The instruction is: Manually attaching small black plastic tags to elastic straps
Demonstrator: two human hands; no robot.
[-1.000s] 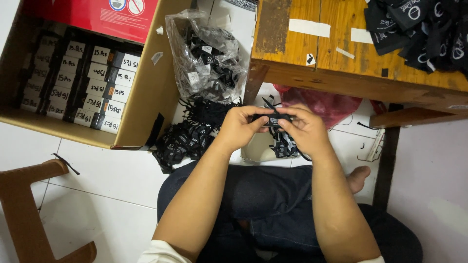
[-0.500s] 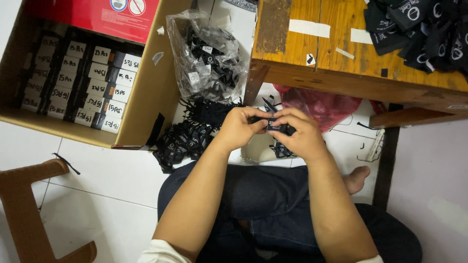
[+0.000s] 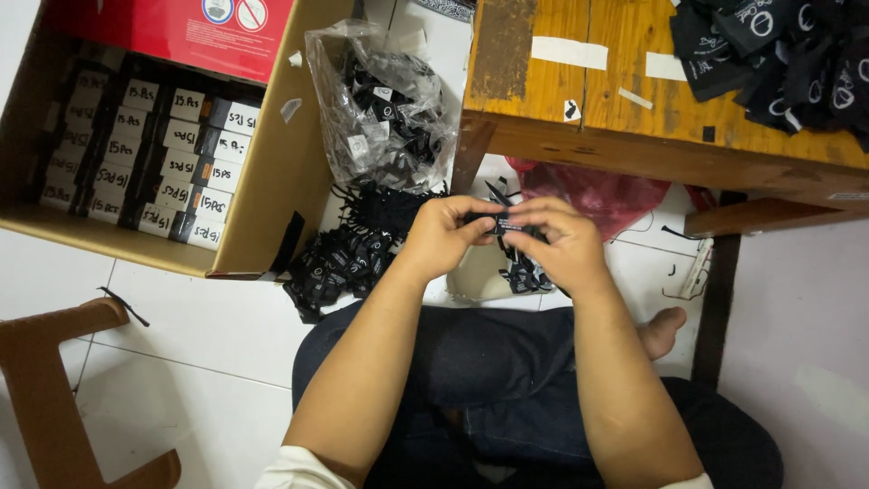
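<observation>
While both hands met over the lap, the left hand (image 3: pixel 448 237) and right hand (image 3: pixel 557 243) pinched a small black fabric tag (image 3: pixel 501 223) between fingertips, more limp tags (image 3: pixel 523 272) dangling below, crinkly clear bag (image 3: pixel 380 109) and cardboard box (image 3: pixel 272 181) nearby.

The cardboard box (image 3: pixel 262 172) is sitting on the floor (image 3: pixel 208 335) at the left, bundles (image 3: pixel 154 158) lying in rows inside it; the plastic bag (image 3: pixel 380 109) is lying between it and the wooden table (image 3: pixel 588 100); fabric labels (image 3: pixel 778 54) are piling on the table's far right corner; a loose label heap (image 3: pixel 348 258) is lying before the bag.
</observation>
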